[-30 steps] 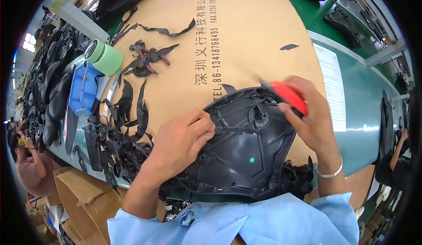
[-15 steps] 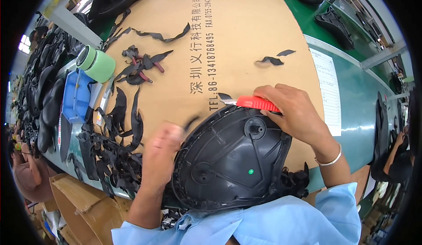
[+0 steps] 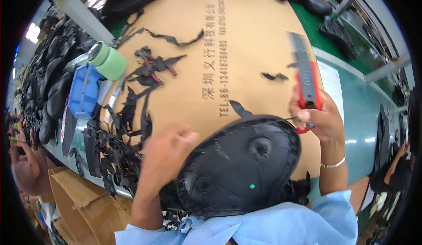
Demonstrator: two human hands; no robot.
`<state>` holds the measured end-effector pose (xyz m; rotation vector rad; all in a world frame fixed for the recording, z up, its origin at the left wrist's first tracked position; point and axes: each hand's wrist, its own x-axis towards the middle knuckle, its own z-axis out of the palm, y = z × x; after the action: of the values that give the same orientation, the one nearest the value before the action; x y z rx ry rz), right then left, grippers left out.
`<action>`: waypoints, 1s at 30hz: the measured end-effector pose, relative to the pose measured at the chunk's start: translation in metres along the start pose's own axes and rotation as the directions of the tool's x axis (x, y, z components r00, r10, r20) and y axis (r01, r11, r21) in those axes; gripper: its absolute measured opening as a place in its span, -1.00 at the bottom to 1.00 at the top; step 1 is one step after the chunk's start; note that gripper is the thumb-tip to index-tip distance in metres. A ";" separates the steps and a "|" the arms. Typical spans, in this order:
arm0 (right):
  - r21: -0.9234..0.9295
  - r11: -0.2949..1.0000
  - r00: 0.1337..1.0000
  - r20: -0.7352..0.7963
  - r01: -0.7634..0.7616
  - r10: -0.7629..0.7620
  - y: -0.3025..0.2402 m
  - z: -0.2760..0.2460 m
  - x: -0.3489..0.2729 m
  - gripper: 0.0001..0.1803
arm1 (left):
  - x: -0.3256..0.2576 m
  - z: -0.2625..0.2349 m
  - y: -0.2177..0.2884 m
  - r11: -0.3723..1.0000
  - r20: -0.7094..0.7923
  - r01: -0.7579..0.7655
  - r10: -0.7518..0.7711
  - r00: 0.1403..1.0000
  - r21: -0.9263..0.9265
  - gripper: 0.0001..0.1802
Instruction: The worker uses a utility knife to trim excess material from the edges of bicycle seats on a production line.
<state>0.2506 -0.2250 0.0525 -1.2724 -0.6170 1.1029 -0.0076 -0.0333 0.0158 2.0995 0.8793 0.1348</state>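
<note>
Our right hand [image 3: 318, 119] has its fingers clamped around the red handle of a utility knife [image 3: 306, 84], thumb pressed on the side of the handle near its lower end. The knife's long axis runs nearly straight away from us, the grey blade end pointing up and slightly left over the cardboard sheet [image 3: 246, 47]. The handle's lower end sits just at the upper right rim of the black moulded shell [image 3: 241, 166], touching it or nearly so; we cannot tell which.

Our left hand [image 3: 165, 157] is blurred; its fingers look curled together against the shell's left edge, though we cannot tell whether they grip it. The shell lies close in front of our chest, between the two hands, dome side up, its long axis running from lower left to upper right. So the shell lies down and left of the knife fingers, and both hands are at its rim.

Left of the left hand lies a heap of black trimmed scraps [image 3: 114, 144], then a blue tray [image 3: 81, 91] and a green tape roll [image 3: 107, 60].
</note>
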 end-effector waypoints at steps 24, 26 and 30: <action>-0.112 0.990 0.721 -0.679 0.084 -0.138 0.063 -0.078 -0.019 -0.50 | 0.343 -0.094 -0.033 -0.038 -0.348 -0.372 -0.273 0.897 -0.927 -0.50; -0.074 0.995 0.716 -0.691 0.064 -0.098 0.057 -0.081 -0.022 -0.39 | 0.356 -0.071 -0.023 0.031 -0.348 -0.351 -0.236 0.907 -0.936 -0.41; -0.200 0.969 0.758 -0.607 0.146 -0.239 0.042 -0.107 0.025 -0.63 | 0.345 -0.064 -0.061 0.200 -0.409 -0.390 -0.059 0.911 -0.899 -0.24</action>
<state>0.3408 -0.2527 -0.0181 -1.5563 -0.3020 0.4076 0.1936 0.2515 -0.0579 0.8666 0.4643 0.9891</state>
